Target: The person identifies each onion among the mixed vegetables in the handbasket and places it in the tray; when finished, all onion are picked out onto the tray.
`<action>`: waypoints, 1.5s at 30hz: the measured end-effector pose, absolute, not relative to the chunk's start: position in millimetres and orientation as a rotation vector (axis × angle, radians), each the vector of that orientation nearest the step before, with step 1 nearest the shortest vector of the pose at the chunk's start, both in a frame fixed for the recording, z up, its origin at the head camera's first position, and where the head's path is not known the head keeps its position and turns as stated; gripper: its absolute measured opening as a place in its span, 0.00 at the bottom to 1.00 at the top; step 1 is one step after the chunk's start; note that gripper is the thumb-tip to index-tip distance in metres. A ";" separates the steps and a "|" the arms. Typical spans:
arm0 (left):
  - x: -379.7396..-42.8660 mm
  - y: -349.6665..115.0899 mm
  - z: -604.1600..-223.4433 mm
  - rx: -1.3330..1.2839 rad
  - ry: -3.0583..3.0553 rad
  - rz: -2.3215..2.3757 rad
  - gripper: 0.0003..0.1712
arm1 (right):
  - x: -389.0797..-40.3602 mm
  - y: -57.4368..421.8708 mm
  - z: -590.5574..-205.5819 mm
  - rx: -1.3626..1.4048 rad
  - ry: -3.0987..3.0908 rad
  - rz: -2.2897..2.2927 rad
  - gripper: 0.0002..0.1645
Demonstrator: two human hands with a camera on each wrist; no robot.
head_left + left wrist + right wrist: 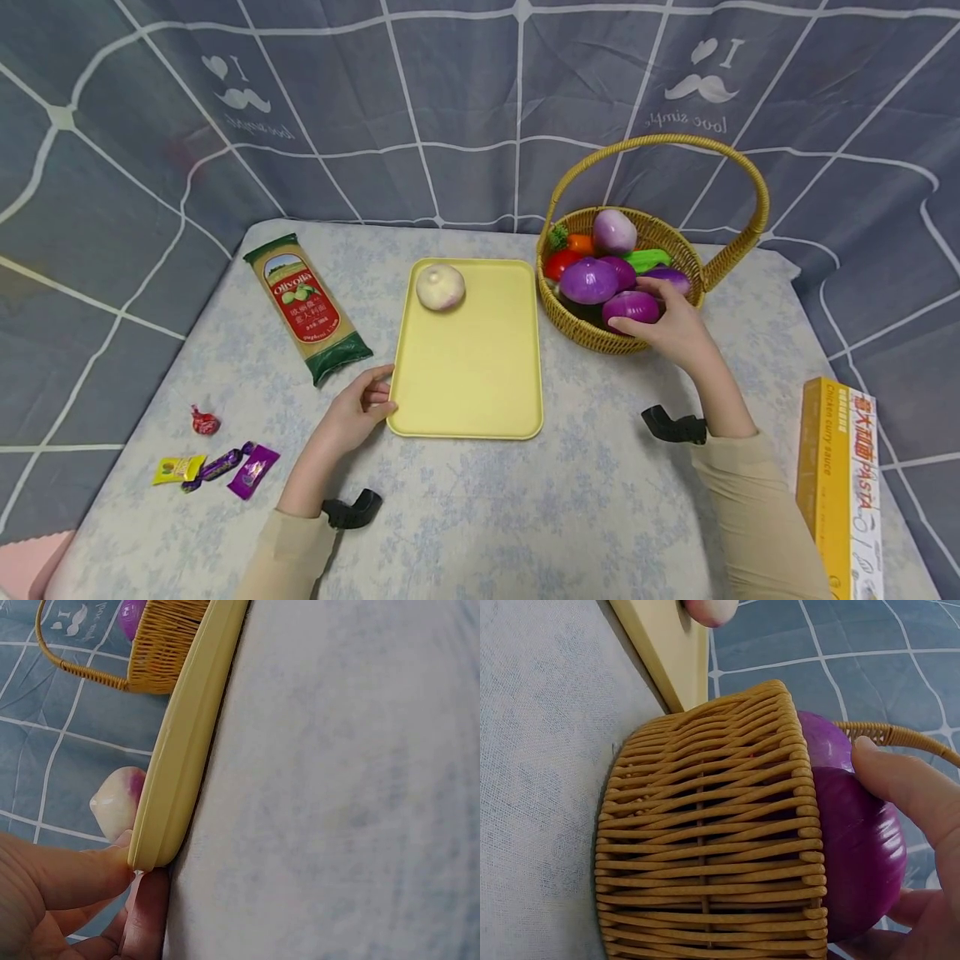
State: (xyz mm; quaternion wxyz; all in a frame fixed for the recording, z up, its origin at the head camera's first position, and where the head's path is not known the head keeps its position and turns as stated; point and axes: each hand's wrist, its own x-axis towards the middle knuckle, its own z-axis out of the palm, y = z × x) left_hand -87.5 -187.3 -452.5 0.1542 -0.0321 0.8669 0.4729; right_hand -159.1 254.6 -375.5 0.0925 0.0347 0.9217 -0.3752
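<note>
My left hand (358, 410) holds the left edge of the yellow tray (468, 375), thumb at the rim and fingers against the side. A round whitish vegetable with a purple tinge, like a turnip (440, 287), sits in the tray's far left corner. At the wicker basket (573, 330), my right hand (671, 325) grips a shiny purple onion (630, 308) at the near rim, thumb on one side and fingers on the other. In the right wrist view the onion (859, 855) bulges past the basket rim; some fingertips are hidden behind it.
In the basket lie another purple onion (588, 281), a pale purple one (615, 232), a tomato (561, 264), a carrot (581, 243) and an eggplant (670, 278). A spaghetti packet (307, 308) and wrapped candies (253, 472) lie left, a pasta box (836, 492) right.
</note>
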 end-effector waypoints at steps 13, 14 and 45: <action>-88.4 -187.3 -451.0 -0.092 2.484 1.358 0.33 | -155.7 259.8 -372.1 0.126 2.740 -1.183 0.52; -88.6 -187.3 -450.9 -0.092 2.483 1.359 0.33 | -154.9 260.9 -370.9 0.125 2.743 -1.194 0.51; -89.6 -188.6 -451.1 -0.086 2.458 1.371 0.33 | -168.2 165.1 -352.8 -0.057 2.543 -1.906 0.40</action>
